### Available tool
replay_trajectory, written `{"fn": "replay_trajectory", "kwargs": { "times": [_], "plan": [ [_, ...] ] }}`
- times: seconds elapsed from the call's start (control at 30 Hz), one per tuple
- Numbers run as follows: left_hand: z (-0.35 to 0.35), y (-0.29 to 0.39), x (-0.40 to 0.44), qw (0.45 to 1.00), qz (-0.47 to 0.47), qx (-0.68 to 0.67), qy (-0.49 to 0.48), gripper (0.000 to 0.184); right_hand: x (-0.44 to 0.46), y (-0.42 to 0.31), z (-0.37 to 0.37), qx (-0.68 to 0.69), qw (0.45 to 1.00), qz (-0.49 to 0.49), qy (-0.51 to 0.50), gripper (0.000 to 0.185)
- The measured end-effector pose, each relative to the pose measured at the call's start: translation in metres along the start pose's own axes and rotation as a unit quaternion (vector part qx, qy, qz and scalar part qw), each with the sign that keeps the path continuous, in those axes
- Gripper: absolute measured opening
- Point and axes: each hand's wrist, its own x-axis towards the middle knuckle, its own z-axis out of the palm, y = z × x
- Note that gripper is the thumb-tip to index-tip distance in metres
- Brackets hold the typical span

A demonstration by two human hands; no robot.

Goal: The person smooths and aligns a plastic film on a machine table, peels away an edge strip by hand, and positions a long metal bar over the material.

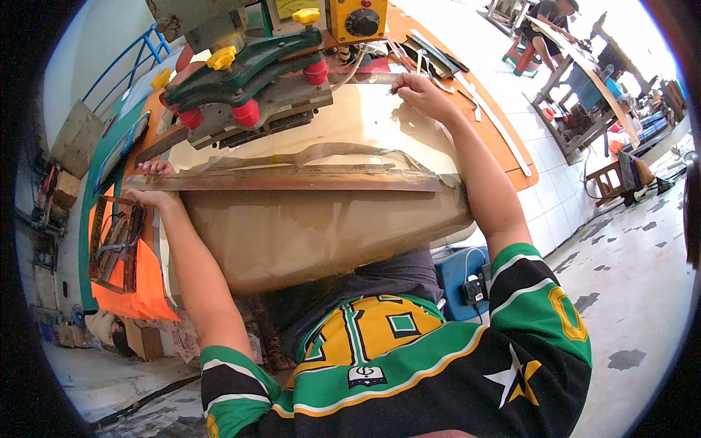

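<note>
My left hand (pixel 155 191) is closed round the left end of a long, flat brown bar (pixel 307 181). The bar lies across a translucent brownish plastic sheet (pixel 314 241), whose near part hangs over the table edge by my lap. My right hand (pixel 422 96) is closed in a pinch at the far right of the pale work surface (pixel 358 120); something small and dark shows at its fingertips, too hidden to name. Between the hands stands a press head with a green bracket (pixel 248 71), yellow knobs, red spacers and a metal plate (pixel 263 117) underneath.
A yellow control box (pixel 358 20) with a black dial stands at the back. Metal frames (pixel 117 244) and orange sheets (pixel 135 281) are at left. Long strips (pixel 496 128) lie on the orange tabletop at right. Another person (pixel 549 29) sits at a far bench.
</note>
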Motion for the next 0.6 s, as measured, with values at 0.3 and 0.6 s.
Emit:
{"fn": "replay_trajectory", "kwargs": {
  "times": [0.3, 0.6],
  "plan": [
    [-0.007, 0.000, 0.005, 1.000, 0.002, -0.001, -0.023, 0.092, -0.003, -0.010, 0.003, 0.009, 0.998, 0.057, 0.014, 0.024],
    [-0.001, -0.001, 0.001, 1.000, -0.003, -0.003, -0.026, 0.090, -0.005, -0.016, 0.005, 0.028, 0.998, 0.051, 0.021, 0.030]
  ]
}}
